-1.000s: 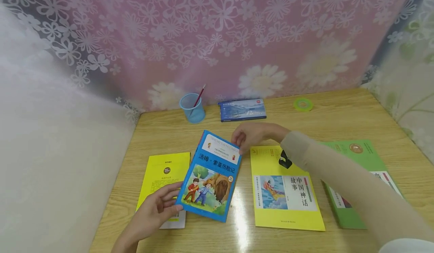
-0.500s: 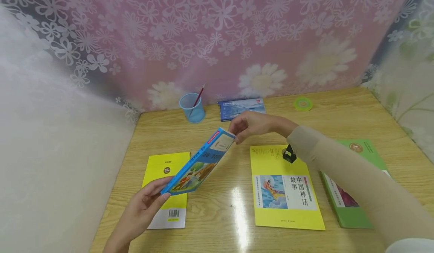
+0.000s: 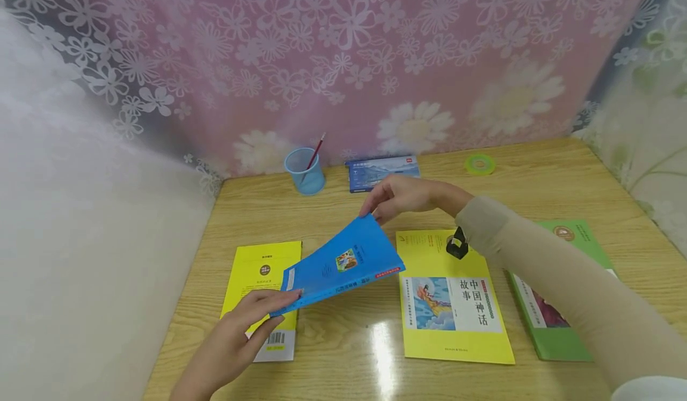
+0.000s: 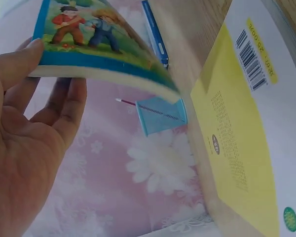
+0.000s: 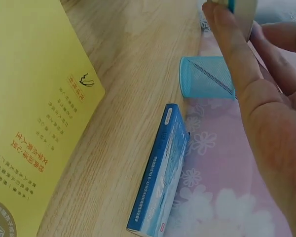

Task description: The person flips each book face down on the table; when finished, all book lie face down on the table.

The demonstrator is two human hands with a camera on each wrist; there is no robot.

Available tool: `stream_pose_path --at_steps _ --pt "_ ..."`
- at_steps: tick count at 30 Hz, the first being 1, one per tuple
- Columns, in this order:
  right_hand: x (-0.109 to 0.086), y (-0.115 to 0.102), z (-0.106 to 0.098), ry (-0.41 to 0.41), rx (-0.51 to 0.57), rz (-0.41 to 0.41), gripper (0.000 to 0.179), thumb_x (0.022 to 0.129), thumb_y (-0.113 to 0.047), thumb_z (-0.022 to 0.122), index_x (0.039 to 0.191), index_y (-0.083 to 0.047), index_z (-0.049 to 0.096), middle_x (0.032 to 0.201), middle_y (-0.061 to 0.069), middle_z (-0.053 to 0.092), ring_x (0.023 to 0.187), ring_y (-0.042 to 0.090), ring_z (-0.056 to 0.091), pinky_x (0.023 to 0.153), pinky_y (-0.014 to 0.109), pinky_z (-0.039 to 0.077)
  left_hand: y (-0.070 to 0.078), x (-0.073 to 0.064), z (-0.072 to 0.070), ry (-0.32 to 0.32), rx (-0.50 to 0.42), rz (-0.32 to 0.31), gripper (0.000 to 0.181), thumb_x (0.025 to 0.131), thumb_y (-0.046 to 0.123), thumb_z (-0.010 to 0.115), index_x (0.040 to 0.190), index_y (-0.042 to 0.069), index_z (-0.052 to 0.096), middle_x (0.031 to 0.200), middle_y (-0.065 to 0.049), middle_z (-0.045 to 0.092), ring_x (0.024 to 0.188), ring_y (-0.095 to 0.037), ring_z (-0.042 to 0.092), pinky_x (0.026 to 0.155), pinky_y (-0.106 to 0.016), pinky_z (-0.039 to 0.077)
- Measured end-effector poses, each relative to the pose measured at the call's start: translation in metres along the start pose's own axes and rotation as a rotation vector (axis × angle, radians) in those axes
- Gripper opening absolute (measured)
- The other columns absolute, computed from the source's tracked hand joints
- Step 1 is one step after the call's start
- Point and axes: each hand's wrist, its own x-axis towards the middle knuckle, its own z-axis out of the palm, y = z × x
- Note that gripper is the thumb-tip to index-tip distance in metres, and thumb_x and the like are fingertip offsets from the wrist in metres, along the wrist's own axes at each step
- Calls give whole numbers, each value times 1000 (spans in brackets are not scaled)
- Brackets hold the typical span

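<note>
A blue book (image 3: 338, 264) is held tilted above the table, its back cover and spine facing the head camera. My left hand (image 3: 241, 329) pinches its lower left end between thumb and fingers. At the far upper corner my right hand (image 3: 397, 198) pinches the edge. From the left wrist, the blue book's illustrated front cover (image 4: 98, 29) shows two cartoon children. Partly under the left hand lies a yellow book (image 3: 268, 258), back cover up with a barcode. Another yellow book (image 3: 456, 341) lies right of the blue one.
A green book (image 3: 558, 347) lies at the right, partly behind the right sleeve (image 3: 542, 293). Along the back stand a blue mesh cup (image 3: 306, 177) with a pencil (image 3: 318, 149), a blue box (image 3: 370, 174) and a green-yellow round object (image 3: 480, 164). A wall rises behind the table.
The blue book has been turned over between both hands, from front cover up to back cover showing. My right hand has shifted slightly up; the books on the table have stayed put.
</note>
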Motion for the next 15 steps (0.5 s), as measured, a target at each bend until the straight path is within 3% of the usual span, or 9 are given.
stream_pose_path --at_steps 3,6,10,15 --pt "2 1 3 26 -39 -2 36 105 -12 65 138 0 66 138 19 69 122 29 72 105 44 59 3 4 5 -6 54 111 68 90 -9 75 150 19 59 147 3 65 126 -15 60 105 -10 49" --pt "5 4 9 63 -124 -7 43 102 -13 69 143 -2 63 146 18 64 132 32 65 108 43 57 5 7 11 -12 109 180 73 85 -13 78 149 18 60 147 1 66 124 -19 63 102 -8 49" --pt "10 11 17 93 -179 9 43 102 -11 70 143 -5 63 149 16 63 136 31 63 109 40 57 7 9 19 -77 176 191 74 85 -7 82 149 23 60 145 6 67 125 -20 66 96 -21 59" --pt "16 18 24 122 -203 6 34 101 -7 69 135 -6 70 136 11 72 116 22 74 97 34 62 7 9 29 -170 205 173 69 87 1 82 148 25 61 145 7 67 131 -21 66 98 -34 62"
